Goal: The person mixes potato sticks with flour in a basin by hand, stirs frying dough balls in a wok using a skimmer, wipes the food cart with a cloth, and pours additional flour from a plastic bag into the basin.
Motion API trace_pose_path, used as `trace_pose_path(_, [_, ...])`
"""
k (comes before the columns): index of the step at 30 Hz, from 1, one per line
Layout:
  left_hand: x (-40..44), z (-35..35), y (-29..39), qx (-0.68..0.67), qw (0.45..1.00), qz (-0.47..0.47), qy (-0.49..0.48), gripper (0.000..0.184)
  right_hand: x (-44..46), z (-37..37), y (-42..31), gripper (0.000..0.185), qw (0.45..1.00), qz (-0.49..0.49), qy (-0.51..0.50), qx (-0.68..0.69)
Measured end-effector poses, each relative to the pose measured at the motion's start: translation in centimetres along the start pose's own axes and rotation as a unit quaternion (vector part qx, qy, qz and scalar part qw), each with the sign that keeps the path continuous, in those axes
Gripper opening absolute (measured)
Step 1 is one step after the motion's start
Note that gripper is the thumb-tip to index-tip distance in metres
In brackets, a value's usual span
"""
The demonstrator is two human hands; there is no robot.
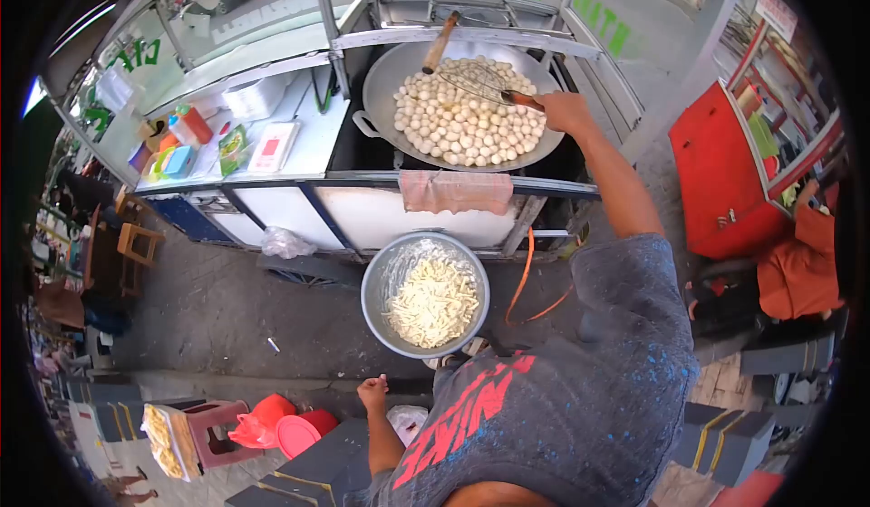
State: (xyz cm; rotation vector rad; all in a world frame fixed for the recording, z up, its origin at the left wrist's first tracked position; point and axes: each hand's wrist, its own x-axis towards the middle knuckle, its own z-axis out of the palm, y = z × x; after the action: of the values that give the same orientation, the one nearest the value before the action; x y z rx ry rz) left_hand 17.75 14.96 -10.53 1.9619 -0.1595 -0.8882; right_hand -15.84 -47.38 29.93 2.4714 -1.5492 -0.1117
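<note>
My right hand [567, 113] is closed round the dark wooden handle of a wire skimmer [478, 78]. Its mesh head lies over many pale round balls [462, 126] in a large metal wok [385, 77]. A second wooden handle [441, 43] sticks up over the wok's far side; what it belongs to is hard to make out. Low beside my body, my left hand [372, 392] hangs with its fingers curled, and nothing shows in it. Below the cart stands a grey basin [369, 294] of pale cut strips [435, 303] dusted with white powder.
A pink cloth [455, 191] hangs from the cart's front edge. Sauce bottles [195, 125] and white boxes [256, 99] occupy the left counter. An orange hose [522, 280] runs down near the basin. A red cart [725, 172] and a person in orange [802, 262] are at right.
</note>
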Motion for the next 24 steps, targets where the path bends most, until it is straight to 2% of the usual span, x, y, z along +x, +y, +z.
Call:
trace_pose_path(4, [0.5, -1.5, -2.0, 0.021, 0.99, -0.13, -0.057, 0.028, -1.6, 2.3, 4.0, 0.051, 0.994, 0.078, -0.039, 0.07])
trace_pose_path(6, [-0.3, -2.5, -3.8, 0.04, 0.986, -0.156, -0.046, 0.027, -2.2, 3.4, 4.4, 0.052, 0.99, 0.116, -0.027, 0.072])
trace_pose_path(9, [-4.4, -2.6, -6.6, 0.036, 0.977, -0.209, -0.035, 0.027, -0.3, 9.4, 6.2, 0.047, 0.985, 0.135, -0.041, 0.096])
trace_pose_path(11, [-9.0, -2.4, -7.6, -0.007, 0.968, -0.252, 0.013, 0.021, 1.6, 13.0, 6.5, 0.044, 0.98, 0.141, -0.049, 0.133])
trace_pose_path(14, [-14.2, -0.4, -8.9, -0.027, 0.955, -0.291, 0.05, 0.022, 2.8, 14.6, 2.4, 0.041, 0.948, 0.184, -0.079, 0.246])
trace_pose_path(16, [-16.3, 2.2, -8.9, -0.039, 0.95, -0.304, 0.061, 0.023, 5.4, 17.1, -0.3, 0.04, 0.942, 0.165, -0.094, 0.276])
trace_pose_path(18, [-17.9, 4.2, -8.3, -0.046, 0.949, -0.305, 0.066, 0.024, 8.2, 18.8, -3.5, 0.038, 0.89, 0.191, -0.147, 0.388])
trace_pose_path(19, [-18.7, 5.1, -8.0, -0.051, 0.948, -0.305, 0.074, 0.025, 9.8, 22.2, -5.8, 0.036, 0.886, 0.203, -0.051, 0.413])
trace_pose_path(21, [-19.8, 6.7, -7.7, -0.058, 0.948, -0.303, 0.082, 0.026, 14.5, 28.9, -10.2, 0.024, 0.805, 0.206, -0.005, 0.556])
trace_pose_path(23, [-20.4, 7.1, -8.2, -0.062, 0.952, -0.282, 0.1, 0.027, 14.9, 24.4, -12.6, 0.012, 0.582, 0.201, -0.12, 0.779])
trace_pose_path(24, [-20.8, 7.0, -8.9, -0.065, 0.955, -0.267, 0.107, 0.028, 15.3, 23.7, -13.3, 0.01, 0.544, 0.179, -0.146, 0.807])
